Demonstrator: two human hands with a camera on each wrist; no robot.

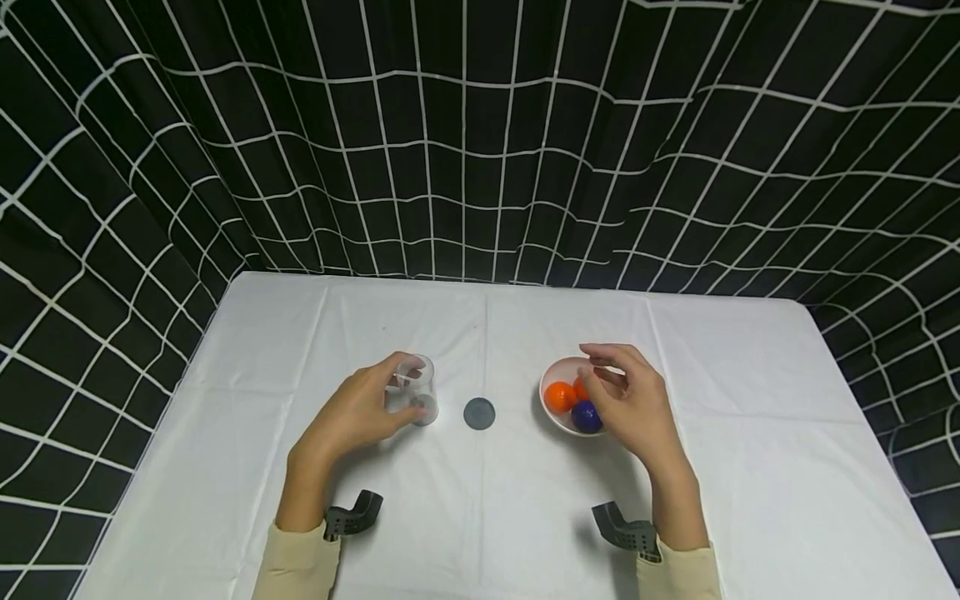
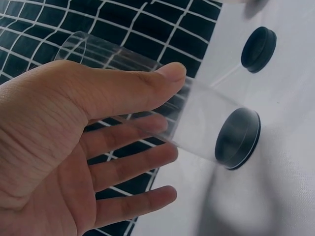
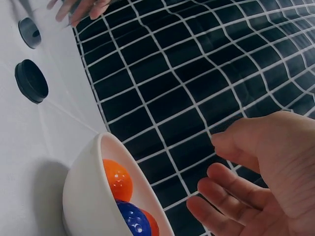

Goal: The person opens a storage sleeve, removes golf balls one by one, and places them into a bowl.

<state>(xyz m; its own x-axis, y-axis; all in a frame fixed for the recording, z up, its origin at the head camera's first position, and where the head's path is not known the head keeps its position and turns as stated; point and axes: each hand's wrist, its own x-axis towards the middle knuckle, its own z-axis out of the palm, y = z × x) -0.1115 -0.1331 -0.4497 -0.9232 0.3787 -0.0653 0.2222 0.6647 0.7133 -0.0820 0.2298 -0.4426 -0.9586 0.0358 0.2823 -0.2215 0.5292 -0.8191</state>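
A clear cylindrical container [image 1: 424, 390] with a dark round base stands on the white cloth. My left hand [image 1: 365, 407] is around it, thumb on the near side and fingers behind. In the left wrist view the fingers [image 2: 133, 169] are spread and fairly straight; whether they touch the container I cannot tell. A dark round lid [image 1: 479, 413] lies just right of the container. Farther right sits a white bowl [image 1: 562, 368] with two orange balls [image 1: 559, 397] and a dark blue ball [image 1: 586, 416]. Over the bowl's right side hovers my right hand [image 1: 633, 404], fingers loosely bent, holding nothing.
White cloth [image 1: 480, 517] covers the table, with fold lines across it. Black curtain with a white grid [image 1: 480, 167] hangs behind the table and along both sides. A dark camera mount [image 1: 352, 514] sits at each wrist.
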